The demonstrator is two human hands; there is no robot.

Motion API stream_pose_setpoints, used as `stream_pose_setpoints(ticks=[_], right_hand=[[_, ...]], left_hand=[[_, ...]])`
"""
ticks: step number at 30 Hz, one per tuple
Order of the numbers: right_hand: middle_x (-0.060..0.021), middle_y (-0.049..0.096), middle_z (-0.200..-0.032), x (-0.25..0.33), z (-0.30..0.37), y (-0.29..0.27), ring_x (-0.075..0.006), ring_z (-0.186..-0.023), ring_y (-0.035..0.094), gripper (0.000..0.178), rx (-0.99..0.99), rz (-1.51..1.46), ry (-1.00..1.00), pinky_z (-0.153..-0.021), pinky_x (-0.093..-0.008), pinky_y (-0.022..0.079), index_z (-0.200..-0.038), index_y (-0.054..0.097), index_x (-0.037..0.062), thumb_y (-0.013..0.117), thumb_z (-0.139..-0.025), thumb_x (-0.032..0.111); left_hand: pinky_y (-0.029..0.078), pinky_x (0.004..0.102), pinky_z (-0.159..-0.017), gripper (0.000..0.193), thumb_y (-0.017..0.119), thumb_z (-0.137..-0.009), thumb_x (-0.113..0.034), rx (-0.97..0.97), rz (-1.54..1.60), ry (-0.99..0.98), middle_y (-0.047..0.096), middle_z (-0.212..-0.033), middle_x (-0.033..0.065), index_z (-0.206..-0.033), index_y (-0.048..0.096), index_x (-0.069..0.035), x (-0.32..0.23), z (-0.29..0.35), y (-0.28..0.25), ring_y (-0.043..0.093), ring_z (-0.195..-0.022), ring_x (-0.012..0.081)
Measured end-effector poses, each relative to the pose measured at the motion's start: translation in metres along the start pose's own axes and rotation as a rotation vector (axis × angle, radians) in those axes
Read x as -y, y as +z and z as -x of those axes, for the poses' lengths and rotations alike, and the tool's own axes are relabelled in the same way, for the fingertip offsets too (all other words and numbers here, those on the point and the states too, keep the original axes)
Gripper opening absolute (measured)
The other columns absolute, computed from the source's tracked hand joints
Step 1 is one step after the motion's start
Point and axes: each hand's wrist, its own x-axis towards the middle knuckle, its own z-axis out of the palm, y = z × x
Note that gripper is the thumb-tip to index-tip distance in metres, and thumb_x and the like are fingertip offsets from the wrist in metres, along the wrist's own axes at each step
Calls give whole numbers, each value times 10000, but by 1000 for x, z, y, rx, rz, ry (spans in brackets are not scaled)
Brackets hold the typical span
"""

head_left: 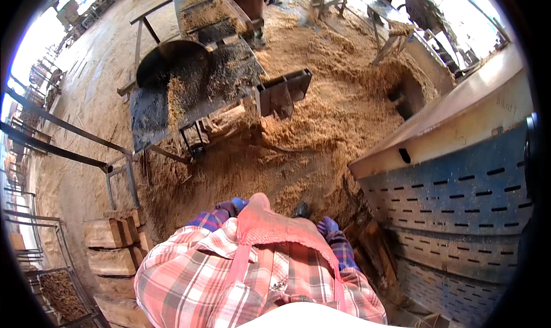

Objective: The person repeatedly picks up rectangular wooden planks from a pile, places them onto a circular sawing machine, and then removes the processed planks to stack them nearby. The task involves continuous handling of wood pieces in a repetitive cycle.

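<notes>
My left hand (240,203), in a blue glove, is partly hidden behind the top of my red apron (281,230); whether its fingers are open or closed does not show. Down at my right side hangs my right hand (328,226), also gloved in blue. Its fingers look loosely spread and nothing shows in them. To its right are dark brown wood pieces (376,250), apart from the hand as far as I can see. Ahead, a large dark round disc (172,64) stands at a black machine table (232,70) strewn with sawdust. A rough log-like piece of wood (229,121) lies along the table's near edge.
Deep sawdust (327,92) covers the ground ahead. A tall metal bin with slotted blue panels (447,184) rises on my right. Stacked timber blocks (112,253) and a metal frame (123,161) stand on my left. Beyond the table another person (247,1) stands, wearing dark blue gloves.
</notes>
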Motion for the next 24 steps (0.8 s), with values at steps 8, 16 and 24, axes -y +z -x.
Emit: stream_pose_setpoints(ticks=[8,16,24], right_hand=[[-45,510,-746,5,-23,0,-187,-626,486,185,61,-19,25,-528,-328,437,-918,497,131,482,-875,311],[78,245,-516,78,30,12,-81,-425,245,352,383,-263,-264,-392,-243,195,-595,314,197,444,-902,312],[-68,591,-870,335,93,-6,-127,-769,549,201,-334,-289,-1579,-627,-222,460,-952,592,35,592,-857,212]], left_hand=[[440,286,-634,232,572,-842,-293,-29,156,116,574,-744,4,-845,627,-68,-3,-3,-25,521,-685,99],[400,270,-545,243,556,-828,-282,-102,131,550,493,-628,-33,-723,593,-66,-95,-55,-65,435,-600,74],[434,243,-737,359,558,-866,-278,170,402,274,604,-951,52,-1092,567,1,-256,-113,-69,526,-840,85]])
